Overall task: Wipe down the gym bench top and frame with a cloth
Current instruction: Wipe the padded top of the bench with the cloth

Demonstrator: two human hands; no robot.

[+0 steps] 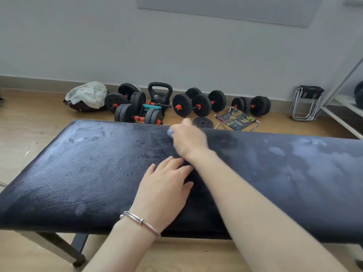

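One black leather-look padded gym bench top [78,173] lies across in front of me, streaked with damp patches, on one dark metal frame leg [79,246] showing beneath its near edge. My two hands are apart. My left hand [167,185], with one silver bangle [141,222], rests flat on the bench middle, fingers straight. My right hand [188,138], blurred, is at the bench's far edge, fingers curled over a pale bluish cloth [170,132].

On the floor beyond the bench I count six black dumbbells with orange collars [192,106], overlapping; one black kettlebell [160,93], its mark too small to read; one loose black weight plate [203,122]; one leaf-print folding stool [236,118]; one crumpled white plastic bag [86,95].
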